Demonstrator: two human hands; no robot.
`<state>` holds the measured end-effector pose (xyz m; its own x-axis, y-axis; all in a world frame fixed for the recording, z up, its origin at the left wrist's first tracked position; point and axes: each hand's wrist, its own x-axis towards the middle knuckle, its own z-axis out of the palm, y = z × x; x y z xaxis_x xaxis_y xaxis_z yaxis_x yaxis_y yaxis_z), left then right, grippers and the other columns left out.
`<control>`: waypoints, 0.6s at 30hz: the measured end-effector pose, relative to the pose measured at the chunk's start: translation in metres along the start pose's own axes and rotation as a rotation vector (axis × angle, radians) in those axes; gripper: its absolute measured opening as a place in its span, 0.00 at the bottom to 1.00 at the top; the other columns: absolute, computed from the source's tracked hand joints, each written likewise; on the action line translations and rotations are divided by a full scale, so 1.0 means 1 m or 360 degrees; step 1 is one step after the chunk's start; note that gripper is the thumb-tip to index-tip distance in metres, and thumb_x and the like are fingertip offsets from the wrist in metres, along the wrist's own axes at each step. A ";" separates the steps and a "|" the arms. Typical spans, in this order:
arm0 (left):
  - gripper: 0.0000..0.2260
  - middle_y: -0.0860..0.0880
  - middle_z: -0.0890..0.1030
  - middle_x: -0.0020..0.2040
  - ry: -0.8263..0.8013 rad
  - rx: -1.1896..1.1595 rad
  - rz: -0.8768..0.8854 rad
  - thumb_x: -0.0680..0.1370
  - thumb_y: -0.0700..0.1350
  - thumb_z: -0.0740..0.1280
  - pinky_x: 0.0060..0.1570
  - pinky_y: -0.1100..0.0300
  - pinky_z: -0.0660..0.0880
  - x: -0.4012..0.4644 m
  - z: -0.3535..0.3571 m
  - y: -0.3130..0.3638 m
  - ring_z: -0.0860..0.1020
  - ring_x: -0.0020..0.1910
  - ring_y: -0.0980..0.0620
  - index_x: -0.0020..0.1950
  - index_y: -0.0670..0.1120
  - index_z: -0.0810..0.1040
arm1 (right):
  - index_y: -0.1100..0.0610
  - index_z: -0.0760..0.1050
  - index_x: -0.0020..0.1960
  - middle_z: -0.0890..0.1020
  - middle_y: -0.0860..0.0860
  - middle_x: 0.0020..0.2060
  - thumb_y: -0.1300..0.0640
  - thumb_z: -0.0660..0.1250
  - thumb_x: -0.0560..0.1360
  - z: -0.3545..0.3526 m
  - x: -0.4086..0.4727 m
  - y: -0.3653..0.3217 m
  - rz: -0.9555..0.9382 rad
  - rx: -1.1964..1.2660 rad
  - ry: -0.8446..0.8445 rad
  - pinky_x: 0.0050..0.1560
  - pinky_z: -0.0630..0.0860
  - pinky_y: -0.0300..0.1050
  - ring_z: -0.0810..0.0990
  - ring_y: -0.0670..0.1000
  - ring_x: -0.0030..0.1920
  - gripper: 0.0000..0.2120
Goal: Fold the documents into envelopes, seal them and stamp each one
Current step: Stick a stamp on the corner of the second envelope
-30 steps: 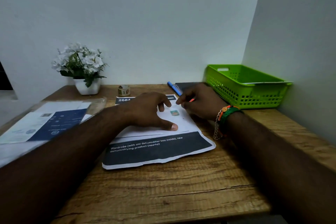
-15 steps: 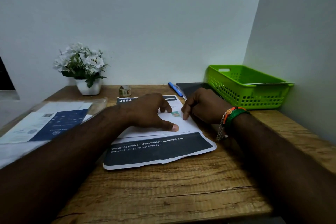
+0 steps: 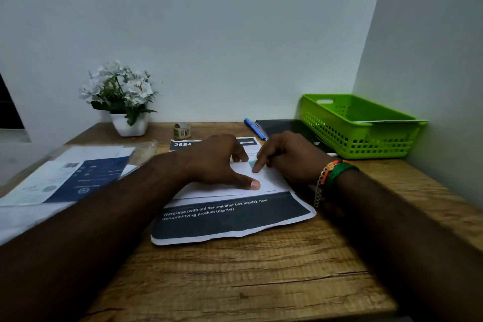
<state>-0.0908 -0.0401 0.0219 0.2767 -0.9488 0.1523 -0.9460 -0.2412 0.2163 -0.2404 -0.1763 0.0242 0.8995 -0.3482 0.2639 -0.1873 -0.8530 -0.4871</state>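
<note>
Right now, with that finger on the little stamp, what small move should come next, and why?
Probably rub the right hand forefinger firmly across the stamp to bed it down. The fingertip already sits on the stamp's edge, and the left hand lies spread on the white envelope, thumb flat, holding it against the printed sheet beneath.

My right hand (image 3: 290, 158) has slid in toward the left hand (image 3: 217, 162), and its forefinger now presses down on the small teal stamp (image 3: 252, 164), covering most of it; a second ago that stamp lay in plain sight between the two hands. The orange thing I pinched in the right hand's fingertips back then is out of sight now. The blue pen (image 3: 254, 129), earlier partly behind the right hand's knuckles, shows clear beyond them.
</note>
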 end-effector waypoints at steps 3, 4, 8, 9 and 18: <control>0.33 0.57 0.75 0.53 0.0003 0.0003 -0.0004 0.67 0.68 0.75 0.45 0.65 0.67 0.000 -0.001 0.000 0.74 0.50 0.58 0.66 0.51 0.79 | 0.47 0.86 0.39 0.83 0.45 0.35 0.68 0.64 0.73 0.003 0.000 0.002 0.0093 0.0061 0.0159 0.37 0.72 0.32 0.80 0.39 0.34 0.19; 0.33 0.57 0.75 0.53 0.0000 0.0001 -0.0006 0.67 0.68 0.75 0.46 0.64 0.67 0.000 -0.001 0.000 0.74 0.50 0.59 0.67 0.51 0.79 | 0.50 0.86 0.42 0.82 0.44 0.35 0.65 0.66 0.74 0.005 0.002 0.003 0.0112 0.0073 0.0232 0.37 0.72 0.30 0.79 0.38 0.32 0.14; 0.33 0.57 0.75 0.54 -0.0001 -0.0001 -0.0013 0.68 0.68 0.75 0.45 0.65 0.67 -0.001 0.000 0.002 0.74 0.51 0.58 0.67 0.51 0.78 | 0.52 0.85 0.41 0.84 0.46 0.34 0.56 0.75 0.71 0.013 0.010 0.005 0.0139 -0.0025 0.0388 0.40 0.73 0.34 0.80 0.40 0.35 0.01; 0.33 0.56 0.75 0.54 0.0001 0.0002 -0.0017 0.68 0.68 0.75 0.47 0.64 0.67 -0.001 0.000 0.002 0.74 0.51 0.57 0.67 0.51 0.78 | 0.53 0.85 0.40 0.83 0.45 0.32 0.55 0.76 0.70 0.015 0.012 0.003 0.0155 -0.0060 0.0393 0.37 0.71 0.31 0.78 0.38 0.33 0.02; 0.35 0.55 0.77 0.55 0.0019 0.0038 -0.0036 0.67 0.70 0.74 0.49 0.62 0.68 -0.002 0.000 0.002 0.75 0.52 0.56 0.67 0.52 0.79 | 0.52 0.80 0.30 0.84 0.47 0.32 0.50 0.76 0.64 0.030 0.021 0.001 0.0384 -0.0126 0.0480 0.43 0.81 0.47 0.83 0.48 0.39 0.08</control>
<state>-0.0929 -0.0390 0.0223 0.2998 -0.9407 0.1589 -0.9433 -0.2673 0.1971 -0.2092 -0.1725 0.0042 0.6715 -0.6312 0.3883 -0.4198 -0.7558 -0.5025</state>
